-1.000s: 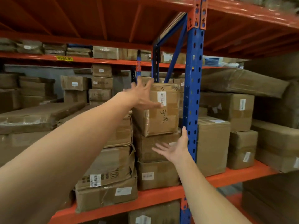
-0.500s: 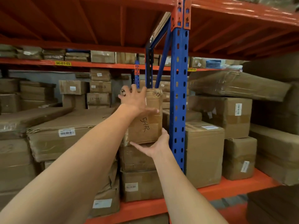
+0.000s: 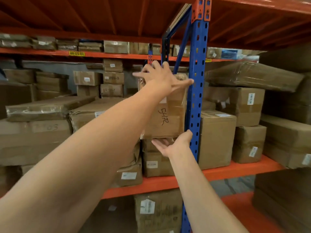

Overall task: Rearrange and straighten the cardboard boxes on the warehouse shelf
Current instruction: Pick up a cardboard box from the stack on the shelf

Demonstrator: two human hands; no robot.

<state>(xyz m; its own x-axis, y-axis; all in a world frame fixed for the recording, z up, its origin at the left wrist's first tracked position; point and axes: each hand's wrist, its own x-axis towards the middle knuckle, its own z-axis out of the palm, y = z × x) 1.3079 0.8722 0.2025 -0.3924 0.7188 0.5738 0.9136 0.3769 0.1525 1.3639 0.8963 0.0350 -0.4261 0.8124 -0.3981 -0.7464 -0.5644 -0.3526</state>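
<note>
A tall cardboard box with black handwriting (image 3: 168, 118) tops a stack just left of the blue upright post (image 3: 196, 98). My left hand (image 3: 159, 78) lies spread over its top front edge, thumb reaching toward the post. My right hand (image 3: 175, 144) is palm-up under its bottom right corner, fingers tucked beneath, thumb up along the edge by the post. Together they grip the box. Two more boxes (image 3: 156, 163) sit stacked below it on the orange shelf beam (image 3: 218, 174).
Flat, crumpled boxes (image 3: 50, 108) are piled to the left. Right of the post stand a tall box (image 3: 217, 138) and smaller ones (image 3: 249, 143), with a long plastic-wrapped carton (image 3: 252, 76) on top. Another racking row with boxes (image 3: 112, 78) stands behind. Dark cartons (image 3: 284, 199) sit at lower right.
My left hand slid from the box's front face up onto its top edge. My right hand moved from the box's front right side to under its bottom corner. The view shifted left.
</note>
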